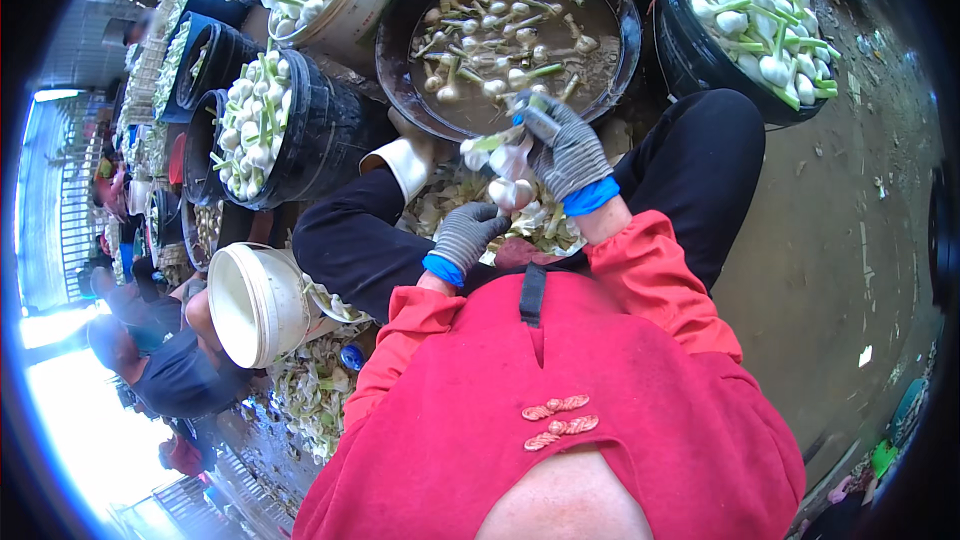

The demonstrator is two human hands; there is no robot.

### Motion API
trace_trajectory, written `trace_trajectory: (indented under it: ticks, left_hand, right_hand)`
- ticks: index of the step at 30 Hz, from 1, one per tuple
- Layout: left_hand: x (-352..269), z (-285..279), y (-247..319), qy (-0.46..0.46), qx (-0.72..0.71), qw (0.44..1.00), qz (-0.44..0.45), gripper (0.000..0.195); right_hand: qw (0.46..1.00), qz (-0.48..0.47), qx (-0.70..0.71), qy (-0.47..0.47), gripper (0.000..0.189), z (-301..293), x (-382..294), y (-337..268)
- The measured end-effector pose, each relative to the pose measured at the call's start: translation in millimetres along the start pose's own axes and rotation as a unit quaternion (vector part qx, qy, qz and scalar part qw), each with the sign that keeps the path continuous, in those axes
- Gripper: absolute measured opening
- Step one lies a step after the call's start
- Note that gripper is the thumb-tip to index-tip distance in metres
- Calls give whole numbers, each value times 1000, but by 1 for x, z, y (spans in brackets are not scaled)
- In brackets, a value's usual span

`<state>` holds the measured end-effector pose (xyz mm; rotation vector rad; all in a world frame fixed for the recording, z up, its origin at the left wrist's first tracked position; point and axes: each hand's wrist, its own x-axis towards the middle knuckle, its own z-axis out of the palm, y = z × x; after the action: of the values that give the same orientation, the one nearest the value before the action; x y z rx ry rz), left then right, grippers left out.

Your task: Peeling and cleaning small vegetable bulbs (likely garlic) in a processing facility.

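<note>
A garlic bulb with whitish-pink skin is in my left hand, held at its lower end between thumb and fingers. My right hand is closed just above it, on loose garlic skin with a bit of green stalk. A small greyish object with a blue part also shows at the right fingers; blur hides what it is. Both hands wear striped grey gloves over blue cuffs. Under them, between my legs, lies a heap of garlic peelings.
Ahead stands a wide dark basin of murky water with unpeeled garlic. Black buckets and a white bucket hold cleaned garlic. A white bucket lies tilted at left, near a seated person. Wet floor extends right.
</note>
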<state>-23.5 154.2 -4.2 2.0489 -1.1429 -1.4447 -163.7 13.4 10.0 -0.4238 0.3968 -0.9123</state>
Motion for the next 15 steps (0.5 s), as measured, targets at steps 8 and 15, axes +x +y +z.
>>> trace_trajectory:
  ticks: [8, 15]
  left_hand:
    - [-20, -6, 20, 9, -381, 922, 70, 25]
    - [-39, -7, 38, -86, -597, 797, 37, 27]
  right_hand:
    - [972, -162, 26, 171, 21, -50, 19, -34]
    - [944, -230, 41, 231, 13, -52, 20, -48]
